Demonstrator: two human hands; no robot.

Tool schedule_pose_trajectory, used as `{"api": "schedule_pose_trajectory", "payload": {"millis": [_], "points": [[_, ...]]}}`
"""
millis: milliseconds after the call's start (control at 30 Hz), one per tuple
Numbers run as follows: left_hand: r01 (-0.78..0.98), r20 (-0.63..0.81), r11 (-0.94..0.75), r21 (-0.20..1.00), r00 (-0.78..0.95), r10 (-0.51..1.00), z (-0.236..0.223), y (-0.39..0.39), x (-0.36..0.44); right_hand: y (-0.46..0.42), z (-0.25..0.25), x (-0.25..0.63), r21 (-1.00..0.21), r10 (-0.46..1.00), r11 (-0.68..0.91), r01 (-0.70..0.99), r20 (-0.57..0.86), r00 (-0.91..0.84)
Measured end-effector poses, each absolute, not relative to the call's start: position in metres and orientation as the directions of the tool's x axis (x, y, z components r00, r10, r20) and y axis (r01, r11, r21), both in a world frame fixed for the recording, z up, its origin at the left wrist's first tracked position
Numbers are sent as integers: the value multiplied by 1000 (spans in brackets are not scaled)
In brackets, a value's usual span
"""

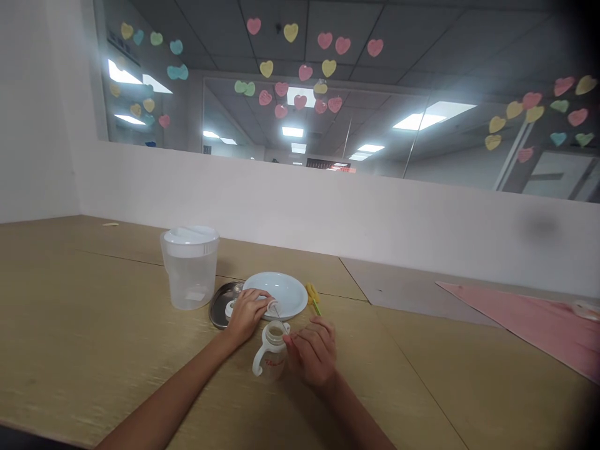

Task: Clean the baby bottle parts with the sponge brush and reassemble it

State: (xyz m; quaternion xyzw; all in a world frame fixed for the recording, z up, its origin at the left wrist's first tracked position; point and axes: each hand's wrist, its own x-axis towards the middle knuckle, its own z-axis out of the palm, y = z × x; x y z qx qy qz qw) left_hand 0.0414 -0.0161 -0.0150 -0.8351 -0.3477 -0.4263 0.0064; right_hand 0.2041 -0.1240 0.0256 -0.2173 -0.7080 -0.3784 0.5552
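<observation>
My left hand point(247, 316) rests over the near rim of a white plate point(285, 294), its fingers shut on a small white plastic ring point(272, 307), probably a bottle collar. A thin straw-like tube point(280, 317) slants down from that ring toward the bottle mouth. My right hand point(312, 353) is beside a squat plastic baby bottle point(270, 361) with a white handle, its fingertips close to the open neck. Whether those fingers hold anything is hidden. A round steel lid point(221, 305) lies just beyond my left hand, partly under another small white part point(229, 309).
A translucent plastic pitcher point(190, 275) with a white lid stands left of the steel lid. A yellow-green utensil point(313, 298) lies right of the plate. A pink sheet point(525, 331) lies on a grey mat point(412, 290) along the white wall at right.
</observation>
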Motion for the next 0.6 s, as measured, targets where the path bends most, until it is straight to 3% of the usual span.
{"api": "schedule_pose_trajectory", "payload": {"millis": [333,600], "points": [[595,676,-711,376,349,649,-19,-12,41,-125,29,205,323,-150,637,700,943,-298],[613,660,-662,431,286,695,-24,-3,39,-123,29,210,190,-131,678,710,982,-138]]}}
